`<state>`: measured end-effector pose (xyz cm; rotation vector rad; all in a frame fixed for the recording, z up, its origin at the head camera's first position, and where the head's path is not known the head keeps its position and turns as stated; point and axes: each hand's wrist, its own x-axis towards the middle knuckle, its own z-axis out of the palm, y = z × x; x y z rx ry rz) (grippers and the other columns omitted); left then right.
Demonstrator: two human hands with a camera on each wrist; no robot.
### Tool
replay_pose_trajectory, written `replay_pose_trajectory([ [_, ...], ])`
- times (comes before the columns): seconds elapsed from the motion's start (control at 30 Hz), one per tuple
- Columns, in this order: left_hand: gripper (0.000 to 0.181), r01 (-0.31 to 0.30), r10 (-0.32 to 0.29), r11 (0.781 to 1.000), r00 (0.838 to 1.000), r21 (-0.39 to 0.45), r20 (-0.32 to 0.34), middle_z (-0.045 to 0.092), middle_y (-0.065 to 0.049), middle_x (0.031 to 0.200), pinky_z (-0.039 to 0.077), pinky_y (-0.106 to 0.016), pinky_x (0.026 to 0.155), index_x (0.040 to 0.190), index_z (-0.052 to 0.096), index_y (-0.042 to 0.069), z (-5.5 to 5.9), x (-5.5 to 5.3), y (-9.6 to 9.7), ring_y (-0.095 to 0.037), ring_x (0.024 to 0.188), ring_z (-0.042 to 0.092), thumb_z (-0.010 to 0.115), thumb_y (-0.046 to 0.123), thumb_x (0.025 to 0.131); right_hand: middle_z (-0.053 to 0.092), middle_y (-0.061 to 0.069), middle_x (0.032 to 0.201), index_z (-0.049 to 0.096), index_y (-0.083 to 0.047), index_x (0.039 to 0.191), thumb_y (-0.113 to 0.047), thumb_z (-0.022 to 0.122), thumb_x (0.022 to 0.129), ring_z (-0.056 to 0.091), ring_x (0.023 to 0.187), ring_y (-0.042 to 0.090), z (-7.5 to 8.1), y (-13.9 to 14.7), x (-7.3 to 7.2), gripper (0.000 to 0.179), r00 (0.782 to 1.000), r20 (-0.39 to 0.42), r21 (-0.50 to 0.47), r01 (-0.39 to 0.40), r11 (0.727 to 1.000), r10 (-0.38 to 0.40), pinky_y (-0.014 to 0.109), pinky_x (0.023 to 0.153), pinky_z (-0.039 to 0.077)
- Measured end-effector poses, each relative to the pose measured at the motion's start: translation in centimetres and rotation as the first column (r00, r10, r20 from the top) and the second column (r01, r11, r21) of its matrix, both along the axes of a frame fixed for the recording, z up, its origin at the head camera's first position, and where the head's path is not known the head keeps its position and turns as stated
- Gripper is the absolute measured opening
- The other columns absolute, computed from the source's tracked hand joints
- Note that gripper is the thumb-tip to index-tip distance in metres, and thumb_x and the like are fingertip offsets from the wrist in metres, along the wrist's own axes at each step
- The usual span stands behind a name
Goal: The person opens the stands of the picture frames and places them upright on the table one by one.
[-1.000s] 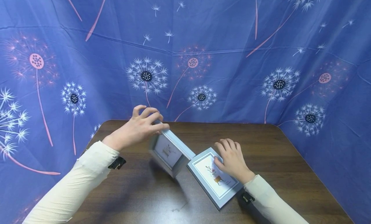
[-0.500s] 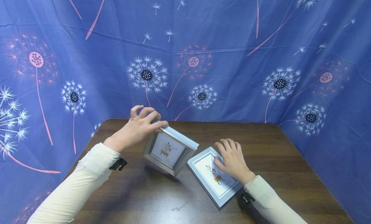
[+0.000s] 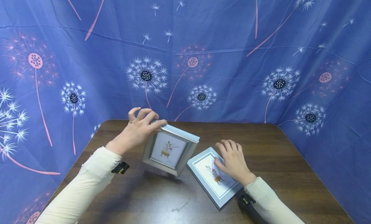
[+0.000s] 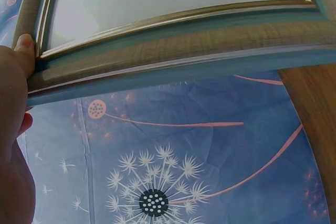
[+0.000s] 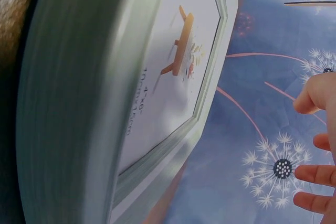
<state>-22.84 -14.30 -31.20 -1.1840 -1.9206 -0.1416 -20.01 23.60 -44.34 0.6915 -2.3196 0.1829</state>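
Note:
My left hand [image 3: 139, 129] grips a silver-grey picture frame [image 3: 148, 158] by its upper left corner, thumb on the front. The frame hangs tilted over the table, its plant-pot print facing me; its shadow falls just below. In the left wrist view the thumb presses the moulding of the picture frame [image 4: 173, 45]. A second, blue-grey picture frame [image 3: 203, 185] lies face up on the table, set at a slant. Over its right side is my right hand [image 3: 234, 161], fingers loosely bent and holding nothing. The right wrist view shows those fingers [image 5: 315, 174] apart from the picture frame [image 5: 73, 98].
Both frames are at a brown wooden table [image 3: 261, 143]. A blue cloth [image 3: 232, 30] with a dandelion pattern hangs behind the table and along its sides. A black strap device [image 3: 120, 168] sits at the left wrist, another black device [image 3: 247, 199] at the right.
The left hand has turned the held picture frame so its front faces me more squarely, its right side swinging up. The right hand and the lying picture frame have stayed put.

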Motion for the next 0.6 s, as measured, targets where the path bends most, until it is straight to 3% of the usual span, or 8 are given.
replay_pose_trajectory([
  [0.2,0.032,-0.014,0.017,0.998,0.999,0.065,-0.046,0.055,-0.012,0.098,0.019,-0.063,0.091,0.114,0.061,0.017,-0.6,-0.3,0.3,-0.038,0.099,0.047,0.068,0.014,0.083,0.057,0.018,0.115,0.061,-0.006,0.112,-0.031,0.064,0.075,0.051,0.106,0.04,0.2,-0.1,0.2,0.044,1.0,0.0,-0.016,0.004,1.0,-0.004,0.057,0.082,0.038],
  [0.37,0.033,-0.027,0.03,0.995,0.999,0.1,-0.035,0.055,-0.012,0.098,0.018,-0.063,0.092,0.114,0.06,0.017,-1.0,-0.3,0.5,-0.037,0.099,0.046,0.068,0.011,0.082,0.057,0.018,0.116,0.061,-0.006,0.112,-0.032,0.063,0.077,0.05,0.106,0.041,0.3,-0.1,0.4,0.044,1.0,-0.003,-0.026,0.015,1.0,-0.015,0.057,0.083,0.037],
  [0.6,0.02,-0.025,0.029,0.988,0.999,0.155,-0.021,0.054,-0.012,0.096,0.018,-0.065,0.091,0.111,0.061,0.015,-1.5,-0.2,0.7,-0.038,0.096,0.047,0.057,0.019,0.092,0.057,0.018,0.116,0.061,-0.006,0.112,-0.033,0.063,0.077,0.05,0.106,0.041,0.5,-0.3,0.6,0.044,1.0,0.002,-0.04,0.029,0.999,-0.029,0.059,0.083,0.038],
])
